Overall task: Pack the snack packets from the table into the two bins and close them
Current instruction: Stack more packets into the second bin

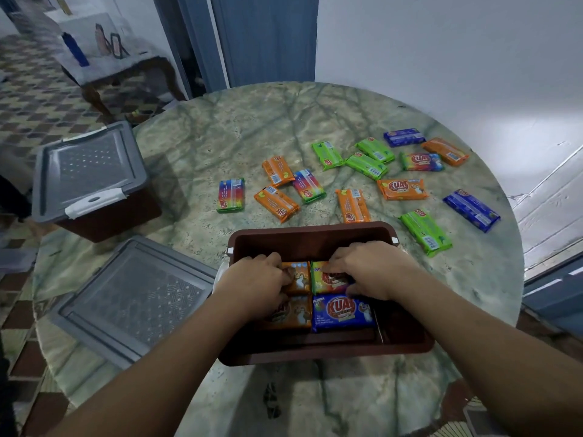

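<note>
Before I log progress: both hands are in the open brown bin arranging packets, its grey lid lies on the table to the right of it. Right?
Not quite. The head view shows both hands, left and right, in the open brown bin, but the loose grey lid lies on the table to its left.

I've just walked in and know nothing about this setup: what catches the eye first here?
Two hands, left hand and right hand, reach into an open brown bin at the table's near edge, arranging snack packets inside. Beyond it, bright loose packets lie scattered across the round marble table. On the left sit a grey lid and a closed second bin.
</note>
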{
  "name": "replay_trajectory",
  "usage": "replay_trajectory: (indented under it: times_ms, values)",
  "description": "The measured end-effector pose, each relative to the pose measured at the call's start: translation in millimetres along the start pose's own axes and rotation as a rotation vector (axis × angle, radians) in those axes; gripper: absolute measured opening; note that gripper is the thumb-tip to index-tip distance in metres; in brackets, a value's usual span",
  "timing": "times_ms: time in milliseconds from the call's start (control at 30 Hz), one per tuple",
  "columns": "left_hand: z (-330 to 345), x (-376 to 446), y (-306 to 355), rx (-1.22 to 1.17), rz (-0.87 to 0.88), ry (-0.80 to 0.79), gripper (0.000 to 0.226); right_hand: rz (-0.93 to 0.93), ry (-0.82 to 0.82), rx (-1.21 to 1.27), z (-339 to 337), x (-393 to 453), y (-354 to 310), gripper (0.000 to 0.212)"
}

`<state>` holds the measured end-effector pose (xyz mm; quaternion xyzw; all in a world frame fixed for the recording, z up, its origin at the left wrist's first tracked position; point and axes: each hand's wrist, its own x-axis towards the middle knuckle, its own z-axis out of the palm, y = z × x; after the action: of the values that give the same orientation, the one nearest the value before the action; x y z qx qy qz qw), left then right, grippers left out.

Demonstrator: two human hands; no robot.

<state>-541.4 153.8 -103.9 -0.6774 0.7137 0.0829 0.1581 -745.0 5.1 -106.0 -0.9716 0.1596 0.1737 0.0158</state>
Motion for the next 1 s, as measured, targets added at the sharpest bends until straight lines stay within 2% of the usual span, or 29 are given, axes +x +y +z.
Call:
replay_trajectory:
  times_ms: [67,167,200,233,300,367,433,500,567,667,1000]
  values:
    - [-0.5,-2.4,0.8,-0.071,0.029,0.109,0.04,0.023,0.086,0.08,-3.9,-1.7,-1.9,0.05]
    - [1.4,-8.8,-2.0,-0.268,0.066,0.551,0.029,0.05,0.447,0.13,-3.4,-7.8,-1.7,0.025]
    - [1.6,-10.7,-3.4,-0.286,0.038,0.689,0.023,0.097,0.572,0.125,-2.7,-10.5,-0.8,0.023]
    - [1.2,-12.3,-4.2,-0.282,-0.011,0.758,0.023,0.159,0.66,0.121,-2.0,-12.1,-0.6,0.025]
    - [-1.3,-11.0,-5.1,-0.25,-0.127,0.735,0.04,0.276,0.699,0.13,-1.2,-12.2,0.0,0.039]
    - [-4.9,-2.3,-9.7,-0.231,-0.231,0.612,0.053,0.32,0.59,0.141,-1.2,-8.1,1.8,0.055]
    - [-9.2,11.0,-19.0,-0.226,-0.273,0.468,0.048,0.323,0.449,0.141,-3.1,-2.3,4.0,0.053]
    - [-10.0,21.3,-27.0,-0.218,-0.263,0.36,0.037,0.336,0.413,0.18,-5.5,2.8,7.0,0.038]
    - [-6.4,25.8,-30.5,-0.194,-0.245,0.359,0.032,0.349,0.417,0.217,-7.7,6.7,8.9,0.028]
    - [-1.3,26.8,-31.2,-0.151,-0.241,0.403,0.032,0.342,0.402,0.221,-9.5,11.1,13.3,0.023]
    - [-11.6,51.1,-57.9,-0.138,-0.269,0.384,0.031,0.35,0.389,0.235,-26.0,45.1,30.9,0.024]
